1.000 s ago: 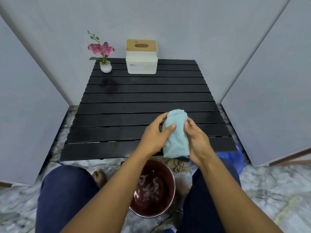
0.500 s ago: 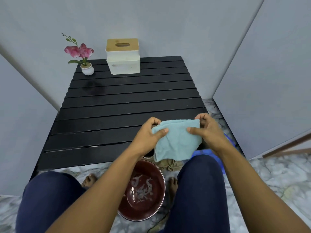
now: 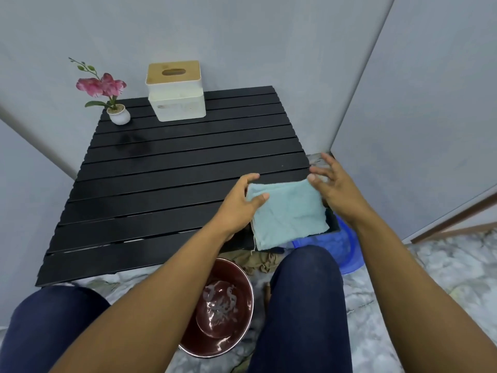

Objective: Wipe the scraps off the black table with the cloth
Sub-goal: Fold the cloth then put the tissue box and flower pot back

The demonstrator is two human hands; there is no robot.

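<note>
The left hand (image 3: 239, 203) is pinching the near-left corner of the cloth (image 3: 289, 212), thumb lying on top and fingers curled around its far-left edge. The right hand (image 3: 332, 184) is hovering with fingers spread and loose over the cloth's far-right corner, gripping nothing (one fingertip may be brushing the fabric; contact is hard to confirm). So only the left is really holding the cloth.

The pale blue cloth is lying folded flat into a rough rectangle on the near-right corner of the black table (image 3: 172, 179), its near edge overhanging the table's front. It is sitting between the two hands, its longer side running left to right, parallel to the slats.

Everything left to wipe is lying away and to the left of the cloth: the slatted top is stretching out toward the white tissue box (image 3: 176, 103) and the small potted flower (image 3: 118, 114) at the far edge. No scraps are clearly visible on the dark slats (a dull smudge is showing near the flower pot). A sweep would probably be starting from this corner, pushing leftward and outward, with either hand close enough to press down.

A reddish bowl (image 3: 220, 310) is sitting on the floor between the knees, below the table's front edge.
</note>
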